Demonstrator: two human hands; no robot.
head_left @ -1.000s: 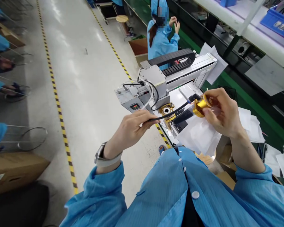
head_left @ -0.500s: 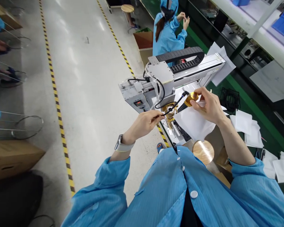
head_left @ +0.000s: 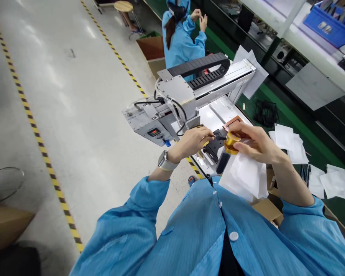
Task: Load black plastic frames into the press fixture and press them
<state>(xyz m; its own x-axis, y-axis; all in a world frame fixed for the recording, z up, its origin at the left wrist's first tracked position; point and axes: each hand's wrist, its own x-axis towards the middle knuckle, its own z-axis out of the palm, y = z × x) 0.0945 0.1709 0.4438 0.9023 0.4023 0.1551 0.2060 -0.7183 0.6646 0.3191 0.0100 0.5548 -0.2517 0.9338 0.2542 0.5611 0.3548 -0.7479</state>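
My right hand [head_left: 257,143] is closed on a gold-coloured round metal part [head_left: 232,142], thumb below and fingers above. Thin white sheets [head_left: 244,170] hang beneath that hand; whether it also grips them I cannot tell. A black hose fitting [head_left: 220,137] sticks out from the gold part's left side. My left hand [head_left: 194,142] pinches the fitting's outer end, its fingertips close to the gold part. Beneath the hands, a black fixture [head_left: 214,147] lies on the bench machine, partly covered by my left hand. A copper-coloured frame [head_left: 232,123] lies behind my right hand.
The machine's gantry [head_left: 181,92] with its cable chain [head_left: 201,67] stands ahead. A co-worker in blue [head_left: 179,42] sits beyond it. White sheets [head_left: 293,143] and a black cable bundle [head_left: 266,112] lie on the green bench at right. An open carton [head_left: 153,51] stands behind the machine.
The gold part has come down, and its fitting points left instead of up. My left hand has moved along the hose to the fitting. The view has swung to the right.
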